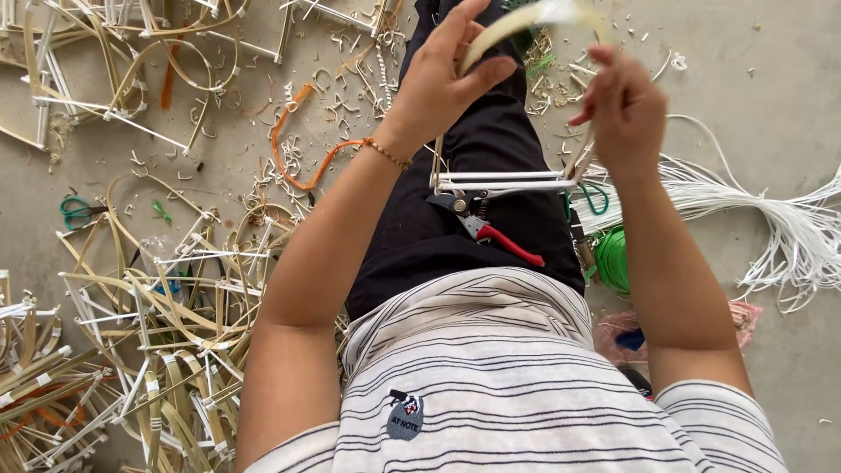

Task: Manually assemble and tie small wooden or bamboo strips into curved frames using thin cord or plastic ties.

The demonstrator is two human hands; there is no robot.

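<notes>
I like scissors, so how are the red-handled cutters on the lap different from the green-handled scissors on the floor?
The red-handled cutters lie on the person's lap, close below both hands; the green-handled scissors lie on the floor, far to the left among cane strips. The cutters look bigger and chunkier, the scissors small and thin. Both lie untouched.

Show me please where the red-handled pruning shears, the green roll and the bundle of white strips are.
red-handled pruning shears [499,241]: head view, on the red handle, lying on the lap.
green roll [613,259]: head view, on its curved side.
bundle of white strips [788,228]: head view, on the middle of the strands on the floor.
</notes>
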